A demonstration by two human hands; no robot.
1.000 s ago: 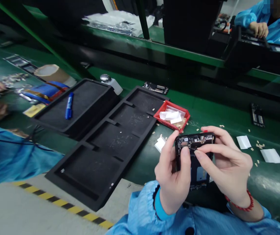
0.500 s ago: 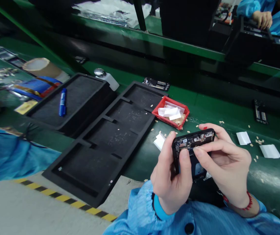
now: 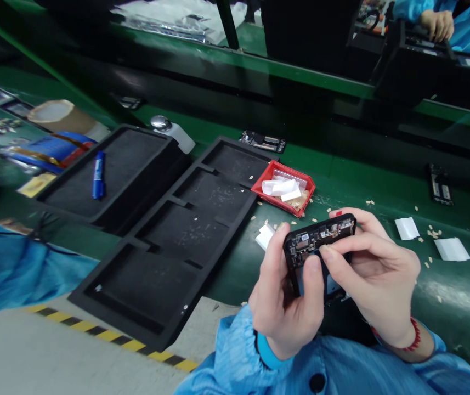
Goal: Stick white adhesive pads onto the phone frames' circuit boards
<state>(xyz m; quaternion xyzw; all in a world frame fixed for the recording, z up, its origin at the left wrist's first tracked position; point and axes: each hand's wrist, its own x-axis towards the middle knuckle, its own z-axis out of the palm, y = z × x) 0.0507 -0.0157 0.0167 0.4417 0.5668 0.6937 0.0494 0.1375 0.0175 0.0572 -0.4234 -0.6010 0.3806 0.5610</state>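
Note:
An opened smartphone (image 3: 304, 241) is tilted in front of me, its inner circuit board facing up. My left hand (image 3: 286, 307) is closed around its left end, thumb on the near side. The thumb and index finger of my right hand (image 3: 378, 269) are pinched together over the middle of the board. Whatever sits between those fingertips is hidden. Other fingers of that hand reach behind the phone's right end, where a small red piece (image 3: 338, 213) shows. Just beyond the phone stands a red bin (image 3: 284, 206) holding white slips and small tan pieces.
A black compartment tray (image 3: 169, 263) lies left of my hands. Beyond it are a raised black tray (image 3: 74, 203) with a blue marker (image 3: 98, 175), and a dispenser bottle (image 3: 179, 137). White slips (image 3: 452, 249) and tan bits lie to the right. A co-worker's sleeve (image 3: 21, 263) reaches in at left.
The phone has tipped slightly and shifted a little left in view with both hands. My grip looks the same. The whole scene has slid slightly left.

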